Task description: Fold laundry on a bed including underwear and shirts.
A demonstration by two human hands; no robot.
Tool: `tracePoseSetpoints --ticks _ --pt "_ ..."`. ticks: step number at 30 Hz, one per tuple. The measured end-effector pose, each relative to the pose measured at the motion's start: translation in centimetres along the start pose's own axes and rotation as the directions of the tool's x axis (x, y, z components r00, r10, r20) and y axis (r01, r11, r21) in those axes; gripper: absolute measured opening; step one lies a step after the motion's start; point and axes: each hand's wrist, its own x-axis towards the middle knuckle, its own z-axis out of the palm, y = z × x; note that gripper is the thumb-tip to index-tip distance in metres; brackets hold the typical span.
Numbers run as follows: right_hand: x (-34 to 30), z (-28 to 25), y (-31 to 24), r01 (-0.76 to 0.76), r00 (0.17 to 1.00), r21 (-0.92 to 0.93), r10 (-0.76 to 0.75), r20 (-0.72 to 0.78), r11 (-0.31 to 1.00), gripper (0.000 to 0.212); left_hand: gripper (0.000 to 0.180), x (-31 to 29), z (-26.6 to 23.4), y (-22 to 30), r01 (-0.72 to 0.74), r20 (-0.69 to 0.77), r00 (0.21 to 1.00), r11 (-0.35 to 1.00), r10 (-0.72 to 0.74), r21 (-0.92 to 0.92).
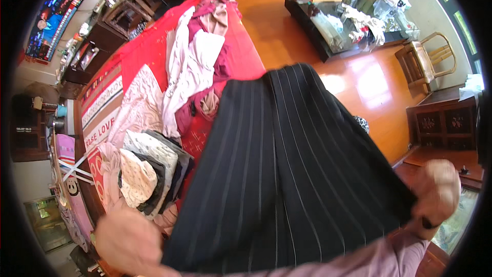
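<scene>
A black garment (277, 174) with thin pale stripes is stretched out in front of me, narrow at its far end and wide at my end. A seam or fold runs down its middle; whether it is a skirt or wide trousers I cannot tell. My left hand (128, 241), blurred, is closed at its near left corner. At the near right corner, my right hand (437, 189) is also blurred and closed on the cloth. The far end reaches over the edge of the red-covered bed (243, 54).
On the bed lie a heap of white and maroon clothes (192, 66), a pink patterned cloth (138, 100) and a stack of folded clothes (141, 174). A cluttered low table (312, 25) stands far right, with a wooden chair (425, 61) beside it. A lit television (54, 20) is far left.
</scene>
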Motion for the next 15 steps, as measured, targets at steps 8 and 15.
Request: tracePoseSetpoints --ticks 8,15 --pt "-4.0 -2.9 0.4 -0.106 0.962 0.118 0.073 0.262 0.987 0.012 0.011 4.7 0.2 -5.1 -0.292 -0.040 0.955 0.902 0.295 -0.317" --pt "-1.9 -1.3 0.2 -0.229 0.967 -0.110 0.212 -0.143 0.967 0.022 0.018 2.9 -3.7 -6.5 -0.044 0.351 0.904 0.872 0.242 -0.488"
